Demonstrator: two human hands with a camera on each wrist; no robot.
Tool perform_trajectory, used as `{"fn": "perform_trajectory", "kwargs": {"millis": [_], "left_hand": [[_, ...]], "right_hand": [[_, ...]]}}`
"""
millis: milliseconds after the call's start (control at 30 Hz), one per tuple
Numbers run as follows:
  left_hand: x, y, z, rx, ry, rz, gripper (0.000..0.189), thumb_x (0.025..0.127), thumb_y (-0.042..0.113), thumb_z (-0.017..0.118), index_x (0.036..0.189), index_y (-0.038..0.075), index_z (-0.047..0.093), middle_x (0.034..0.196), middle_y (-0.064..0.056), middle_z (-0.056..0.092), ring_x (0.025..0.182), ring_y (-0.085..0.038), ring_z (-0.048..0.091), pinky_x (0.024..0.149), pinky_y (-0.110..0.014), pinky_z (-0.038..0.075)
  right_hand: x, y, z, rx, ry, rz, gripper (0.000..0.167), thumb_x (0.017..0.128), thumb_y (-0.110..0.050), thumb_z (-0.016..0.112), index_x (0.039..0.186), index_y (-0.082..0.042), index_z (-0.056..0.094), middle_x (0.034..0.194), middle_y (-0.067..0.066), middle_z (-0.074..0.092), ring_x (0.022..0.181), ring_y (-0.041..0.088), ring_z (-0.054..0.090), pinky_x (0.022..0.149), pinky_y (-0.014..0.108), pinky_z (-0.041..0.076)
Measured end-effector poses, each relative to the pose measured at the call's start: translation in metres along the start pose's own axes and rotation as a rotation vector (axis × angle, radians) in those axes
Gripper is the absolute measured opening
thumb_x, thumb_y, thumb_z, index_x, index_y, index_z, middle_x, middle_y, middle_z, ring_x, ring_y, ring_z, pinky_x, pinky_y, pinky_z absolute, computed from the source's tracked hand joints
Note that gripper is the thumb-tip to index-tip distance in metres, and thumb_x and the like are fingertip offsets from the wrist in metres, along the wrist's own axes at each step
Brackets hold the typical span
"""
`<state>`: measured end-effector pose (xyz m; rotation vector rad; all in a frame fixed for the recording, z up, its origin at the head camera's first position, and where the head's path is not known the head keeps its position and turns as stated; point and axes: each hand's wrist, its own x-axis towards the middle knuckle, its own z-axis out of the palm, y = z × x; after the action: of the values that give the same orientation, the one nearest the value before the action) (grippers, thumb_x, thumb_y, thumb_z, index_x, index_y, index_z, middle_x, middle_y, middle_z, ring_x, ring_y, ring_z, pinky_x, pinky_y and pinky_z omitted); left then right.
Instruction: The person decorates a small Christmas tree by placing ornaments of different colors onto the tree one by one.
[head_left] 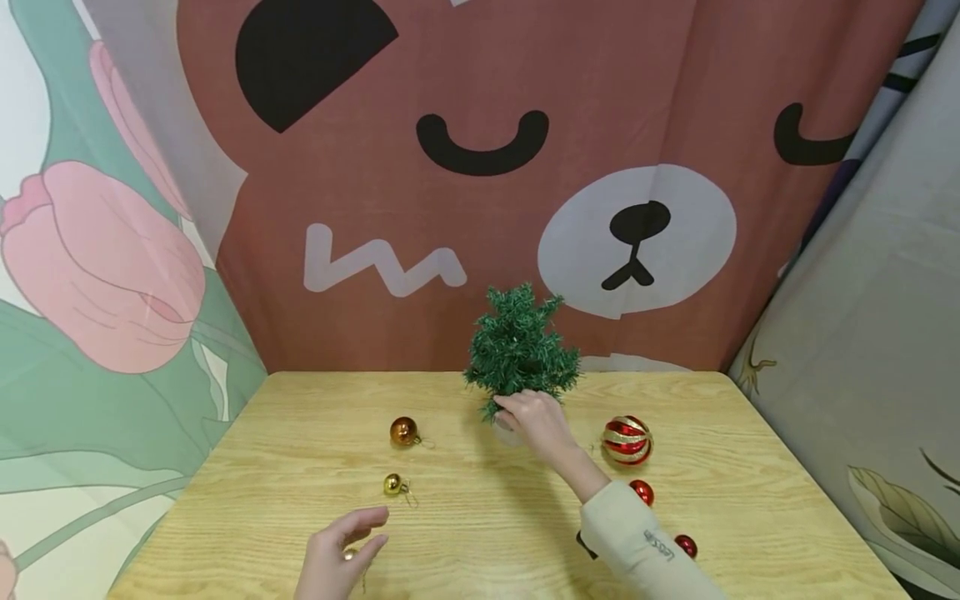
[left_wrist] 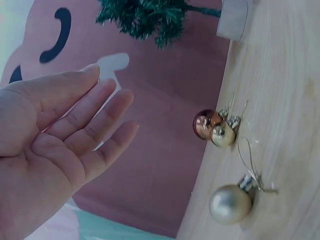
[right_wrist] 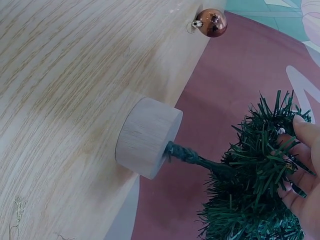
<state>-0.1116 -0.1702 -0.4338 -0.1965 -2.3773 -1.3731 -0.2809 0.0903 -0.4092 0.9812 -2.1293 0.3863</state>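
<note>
A small green artificial Christmas tree (head_left: 521, 337) stands upright on a round pale wooden base (right_wrist: 147, 137) at the back of the table. My right hand (head_left: 538, 423) reaches to its lower front branches; in the right wrist view thumb and curled fingers grip the green tips. Small shiny glints show among those tips, too hidden to identify. At the near left, my left hand (head_left: 337, 550) hovers with relaxed, slightly bent fingers and holds nothing. A pale gold ball ornament (left_wrist: 230, 204) with a string loop lies on the table near it, partly covered in the head view.
Left of the tree lie a copper ball (head_left: 403, 431) and a small gold ball (head_left: 392, 484). To the right are a red-and-gold striped ball (head_left: 627, 440) and two red balls (head_left: 642, 492), one nearer the front. A dark object (head_left: 586, 544) shows beside the right sleeve. Printed curtains (head_left: 360, 192) enclose the table.
</note>
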Motion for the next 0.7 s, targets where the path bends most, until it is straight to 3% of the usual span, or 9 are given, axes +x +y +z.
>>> {"fn": "perform_trajectory", "kwargs": {"millis": [200,333,433,567,700], "left_hand": [[0.000,-0.005,-0.008,-0.157,-0.032,-0.259,0.027,0.074,-0.006,0.066,0.100,-0.006,0.062,0.097,-0.014,0.064,0.086,-0.008,0.059,0.075,-0.026,0.049],[0.002,-0.008,-0.011,-0.231,-0.029,-0.350,0.031,0.076,-0.004,0.066,0.105,-0.011,0.059,0.103,-0.020,0.061,0.089,-0.012,0.060,0.075,-0.025,0.049],[0.001,-0.014,-0.014,-0.264,0.010,-0.425,0.032,0.076,-0.006,0.065,0.106,-0.013,0.057,0.104,-0.023,0.060,0.090,-0.017,0.061,0.074,-0.024,0.049],[-0.001,-0.024,-0.020,-0.249,0.037,-0.496,0.034,0.076,-0.007,0.064,0.108,-0.014,0.056,0.106,-0.024,0.058,0.093,-0.024,0.060,0.073,-0.024,0.049],[-0.004,-0.033,-0.024,-0.184,-0.001,-0.527,0.036,0.076,-0.003,0.066,0.109,-0.014,0.055,0.106,-0.025,0.058,0.097,-0.031,0.058,0.075,-0.028,0.049]], "right_hand": [[0.000,0.000,0.002,0.013,0.017,0.002,0.023,0.069,-0.011,0.076,0.090,-0.005,0.071,0.078,0.003,0.068,0.063,0.014,0.059,0.055,0.027,0.048],[0.001,0.001,0.000,0.012,0.033,-0.007,0.023,0.068,-0.011,0.077,0.090,-0.005,0.071,0.078,0.003,0.068,0.062,0.014,0.059,0.055,0.027,0.048],[0.001,0.001,-0.001,0.013,0.031,-0.018,0.024,0.068,-0.011,0.076,0.090,-0.005,0.071,0.078,0.003,0.068,0.062,0.014,0.059,0.054,0.026,0.048],[0.001,0.002,0.000,0.016,0.008,-0.028,0.023,0.070,-0.011,0.075,0.092,-0.005,0.071,0.078,0.003,0.068,0.061,0.014,0.059,0.053,0.026,0.048],[0.000,0.002,-0.002,0.028,-0.019,-0.026,0.022,0.073,-0.011,0.073,0.094,-0.005,0.070,0.080,0.003,0.068,0.064,0.014,0.060,0.056,0.026,0.048]]}}
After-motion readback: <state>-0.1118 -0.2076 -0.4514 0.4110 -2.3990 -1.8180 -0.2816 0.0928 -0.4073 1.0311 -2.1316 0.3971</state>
